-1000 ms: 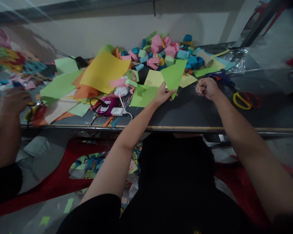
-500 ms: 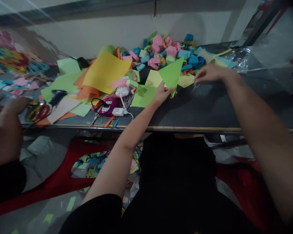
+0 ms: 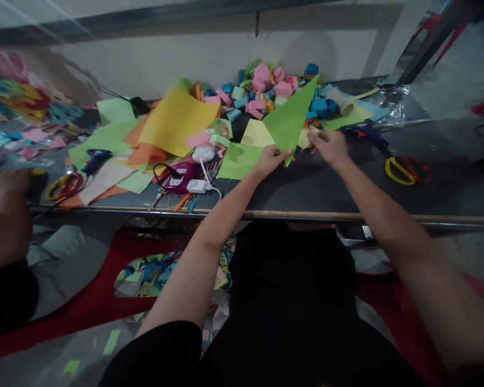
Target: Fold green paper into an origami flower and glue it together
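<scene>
My left hand (image 3: 273, 159) pinches the lower corner of a bright green sheet (image 3: 291, 118), which stands up as a tall pointed triangle. To the right of the sheet, my right hand (image 3: 329, 146) is closed, thumb and fingers together; what it pinches, if anything, is too small to make out. Another green sheet (image 3: 237, 161) lies flat beside my left hand. Pale yellow paper (image 3: 256, 133) lies behind the raised sheet. A pile of small pink, blue and green folded paper pieces (image 3: 283, 89) sits at the back.
Scissors (image 3: 400, 170) with yellow and red handles lie at the right. A purple power strip (image 3: 180, 178) and orange sheets (image 3: 146, 153) are left of centre. More scissors (image 3: 64, 185) and a glue gun (image 3: 95, 160) lie further left, near another person's hand (image 3: 8, 185).
My right hand has moved left and down, nearer the green sheet, uncovering the scissors at the right. The sheet's tip has risen to the right. The other person's hand has shifted left.
</scene>
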A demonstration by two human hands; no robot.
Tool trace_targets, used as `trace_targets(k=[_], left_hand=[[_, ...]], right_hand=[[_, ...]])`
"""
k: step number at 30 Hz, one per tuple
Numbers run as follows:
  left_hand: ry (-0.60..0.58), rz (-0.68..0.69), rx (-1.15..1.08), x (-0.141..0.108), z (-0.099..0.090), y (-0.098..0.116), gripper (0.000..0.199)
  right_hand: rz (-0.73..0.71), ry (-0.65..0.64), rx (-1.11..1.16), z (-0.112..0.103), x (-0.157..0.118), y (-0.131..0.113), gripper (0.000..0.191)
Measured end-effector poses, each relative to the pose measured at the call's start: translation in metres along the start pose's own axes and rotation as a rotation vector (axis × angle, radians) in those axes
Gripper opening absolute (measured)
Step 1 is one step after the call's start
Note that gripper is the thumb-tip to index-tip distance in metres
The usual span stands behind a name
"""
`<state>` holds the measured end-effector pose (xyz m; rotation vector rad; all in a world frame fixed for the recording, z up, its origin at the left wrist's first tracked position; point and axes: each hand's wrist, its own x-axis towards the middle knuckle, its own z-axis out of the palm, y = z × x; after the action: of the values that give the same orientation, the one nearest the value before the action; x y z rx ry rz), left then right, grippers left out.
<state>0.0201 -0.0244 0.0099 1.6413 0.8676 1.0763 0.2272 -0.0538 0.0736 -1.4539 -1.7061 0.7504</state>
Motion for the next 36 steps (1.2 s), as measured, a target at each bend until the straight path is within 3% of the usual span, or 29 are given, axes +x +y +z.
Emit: trace_targets(k=[4,8,11,14,16,22,29,36], left_hand=[[-0.089,-0.011,-0.027,0.000,0.002,-0.003,0.041],[-0.163,-0.030,-0.021,-0.001,0.004,-0.005,0.044],[-0.019,0.010,-0.024,0.000,0.001,-0.008,0.047],[0.209,0.056,-0.048,0.003,-0.003,-0.012,0.047],[0.282,0.035,-0.054,0.004,-0.005,-0.014,0.048],[0.262,-0.018,-0.086,0.003,-0.002,-0.015,0.052],[0.287,-0.046,-0.176,0.005,-0.003,-0.018,0.049],[0.408,-0.111,-0.302,0.010,-0.010,-0.019,0.056]], right_hand=[[-0.063,-0.032,0.199,0.034,-0.001,0.020,0.061],[-0.091,0.029,0.230,0.042,-0.008,0.032,0.062],[-0.080,0.023,0.232,0.041,-0.010,0.036,0.065],[-0.101,-0.082,0.206,0.042,-0.011,0.037,0.061],[-0.106,-0.109,0.261,0.043,-0.011,0.036,0.058],[-0.031,-0.040,0.465,0.045,-0.009,0.035,0.054],[0.039,-0.014,0.619,0.041,-0.003,0.040,0.061],[0.112,0.252,0.649,0.039,0.009,0.048,0.052]])
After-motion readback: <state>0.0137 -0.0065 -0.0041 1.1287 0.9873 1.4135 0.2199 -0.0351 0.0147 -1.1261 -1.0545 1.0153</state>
